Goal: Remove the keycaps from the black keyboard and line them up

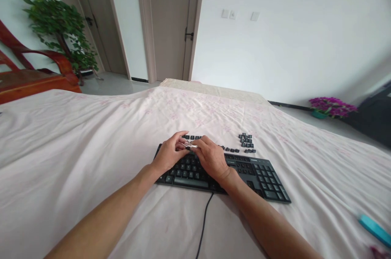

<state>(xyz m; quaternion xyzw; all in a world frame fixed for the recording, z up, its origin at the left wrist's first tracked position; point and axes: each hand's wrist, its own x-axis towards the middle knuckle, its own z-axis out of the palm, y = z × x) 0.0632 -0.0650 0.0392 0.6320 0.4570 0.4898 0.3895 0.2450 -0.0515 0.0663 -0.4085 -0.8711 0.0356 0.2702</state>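
Flat black keyboard (259, 174), mid-frame.
Your left hand (167, 158) and right hand (213, 160) pinch one thin wire tool (190, 144) (shiny metal).

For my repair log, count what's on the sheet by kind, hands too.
Keyboard: 1
Cable: 1
Metal tool: 1
Blue item: 1
Hands: 2, left hand and right hand
Loose keycaps: too small to count
Total: 6, keycaps aside
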